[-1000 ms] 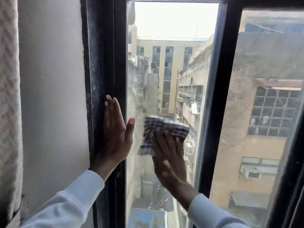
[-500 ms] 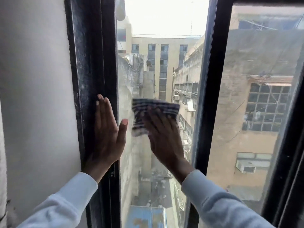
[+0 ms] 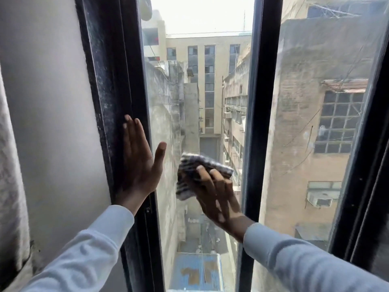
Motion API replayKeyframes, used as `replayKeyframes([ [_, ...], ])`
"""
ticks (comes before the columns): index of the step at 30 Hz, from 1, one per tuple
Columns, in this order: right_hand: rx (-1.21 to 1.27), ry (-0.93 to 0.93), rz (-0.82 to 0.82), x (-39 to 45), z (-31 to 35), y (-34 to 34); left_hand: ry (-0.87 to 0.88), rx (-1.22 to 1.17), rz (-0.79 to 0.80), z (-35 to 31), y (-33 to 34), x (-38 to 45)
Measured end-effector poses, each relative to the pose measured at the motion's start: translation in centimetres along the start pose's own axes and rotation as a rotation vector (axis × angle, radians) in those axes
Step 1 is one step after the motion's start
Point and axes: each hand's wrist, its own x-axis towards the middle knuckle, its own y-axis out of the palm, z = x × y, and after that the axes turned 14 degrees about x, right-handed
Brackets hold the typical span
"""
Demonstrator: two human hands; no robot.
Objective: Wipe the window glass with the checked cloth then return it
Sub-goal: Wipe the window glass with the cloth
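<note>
The checked cloth (image 3: 190, 171), black and white and bunched, is pressed flat against the narrow pane of window glass (image 3: 202, 98) by my right hand (image 3: 214, 192). My fingers lie spread over the cloth, at mid height of the pane. My left hand (image 3: 136, 163) rests flat, fingers apart, on the black left window frame (image 3: 111, 102), its thumb over the edge of the glass. It holds nothing.
A black upright frame bar (image 3: 261, 123) bounds the pane on the right, with a second pane (image 3: 320, 123) beyond it. A pale wall (image 3: 46, 102) and a curtain edge (image 3: 10, 186) stand at the left. Buildings show outside.
My right hand has slid the cloth down and slightly right on the glass after a stroke upward. My left hand has stayed on the frame.
</note>
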Motion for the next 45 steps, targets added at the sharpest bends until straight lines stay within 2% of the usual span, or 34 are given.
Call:
replayKeyframes([
  [2, 0.032, -0.261, 0.142, 0.7, -0.6, 0.2, -0.005, 0.021, -0.010, -0.1, 0.2, 0.0],
  [3, 0.023, -0.332, 0.183, 3.3, -1.6, 0.2, -0.009, 0.038, -0.023, -0.1, 0.5, 0.0],
  [4, 0.022, -0.312, 0.171, 6.2, -2.7, 0.2, -0.013, 0.048, -0.037, 0.0, 0.8, -0.1],
  [7, 0.095, 0.114, 0.075, 8.9, -4.4, 0.1, -0.017, 0.035, -0.073, 0.4, 1.2, -0.1],
  [8, 0.130, 0.227, -0.005, 6.5, -4.0, 0.3, -0.012, 0.024, -0.075, 0.4, 1.4, 0.0],
  [9, 0.155, 0.255, -0.053, 3.5, -2.8, 0.5, -0.012, 0.017, -0.074, 0.5, 1.4, 0.0],
  [11, 0.133, 0.000, 0.035, -1.1, -0.4, 0.7, -0.020, 0.022, -0.073, 0.5, 1.4, 0.1],
  [13, 0.073, -0.294, 0.202, 0.2, -1.5, 0.6, -0.029, 0.039, -0.083, 0.5, 1.3, 0.1],
  [14, 0.044, -0.305, 0.216, 2.4, -2.9, 0.3, -0.024, 0.037, -0.090, 0.3, 1.3, 0.1],
  [16, 0.145, -0.018, 0.088, 5.9, -5.0, 0.0, -0.025, 0.004, -0.123, 0.2, 1.1, 0.0],
  [17, 0.181, 0.162, 0.023, 6.1, -5.3, -0.4, -0.054, -0.020, -0.142, -0.2, 0.9, 0.1],
  [18, 0.180, 0.266, -0.021, 5.1, -4.7, -0.4, -0.094, -0.045, -0.158, -0.7, 0.5, 0.1],
  [19, 0.169, 0.264, 0.003, 3.4, -3.6, -0.3, -0.127, -0.060, -0.179, -1.7, 0.0, 0.3],
  [20, 0.171, 0.188, 0.100, 1.3, -2.6, -0.3, -0.127, -0.049, -0.204, -3.0, -0.4, 0.5],
  [22, 0.226, 0.063, 0.243, -0.9, -2.3, -1.5, -0.033, 0.042, -0.213, -6.7, -1.1, 1.0],
  [23, 0.275, 0.089, 0.230, -0.9, -3.1, -2.3, 0.039, 0.089, -0.195, -8.7, -1.4, 1.3],
  [25, 0.331, 0.270, 0.055, -0.1, -6.0, -5.1, 0.203, 0.157, -0.155, -12.8, -1.6, 2.2],
  [27, 0.258, 0.403, -0.189, 0.3, -10.8, -8.1, 0.369, 0.227, -0.126, -16.8, -1.0, 2.8],
  [29, 0.132, 0.523, -0.253, -0.1, -16.6, -10.4, 0.499, 0.286, -0.088, -20.0, 0.0, 2.9],
  [31, 0.112, 0.686, -0.141, -1.4, -21.4, -11.2, 0.577, 0.349, -0.033, -22.0, 1.2, 2.7],
  [33, 0.182, 0.819, 0.122, -4.0, -22.3, -10.7, 0.609, 0.416, 0.008, -22.6, 2.0, 2.3],
  [34, 0.194, 0.750, 0.266, -5.4, -21.7, -9.9, 0.615, 0.452, 0.012, -22.7, 2.3, 2.3],
  [36, 0.093, 0.369, 0.409, -6.5, -21.3, -8.0, 0.626, 0.526, -0.004, -22.6, 2.7, 2.4],
  [37, 0.034, 0.182, 0.387, -5.0, -22.5, -7.5, 0.634, 0.562, -0.012, -22.5, 2.8, 2.4],
  [38, -0.003, 0.091, 0.322, -2.9, -23.9, -7.3, 0.647, 0.587, -0.016, -22.4, 2.8, 2.5],
  [39, -0.030, 0.103, 0.222, -1.1, -25.9, -7.4, 0.661, 0.605, -0.012, -22.4, 2.9, 2.6],
  [40, -0.027, 0.246, 0.098, 0.1, -27.4, -7.6, 0.670, 0.621, -0.002, -22.3, 2.8, 2.7],
  [42, -0.012, 0.647, -0.114, -1.2, -26.3, -8.2, 0.678, 0.667, 0.016, -22.3, 2.4, 2.7],
  [43, 0.009, 0.759, -0.132, -3.5, -24.3, -7.9, 0.680, 0.694, 0.024, -22.3, 2.4, 2.6],
  [44, 0.016, 0.750, -0.062, -6.3, -21.6, -7.3, 0.684, 0.713, 0.035, -22.4, 2.4, 2.6],
  [45, 0.051, 0.621, 0.080, -8.2, -19.3, -6.8, 0.686, 0.721, 0.046, -22.4, 2.5, 2.6],
])
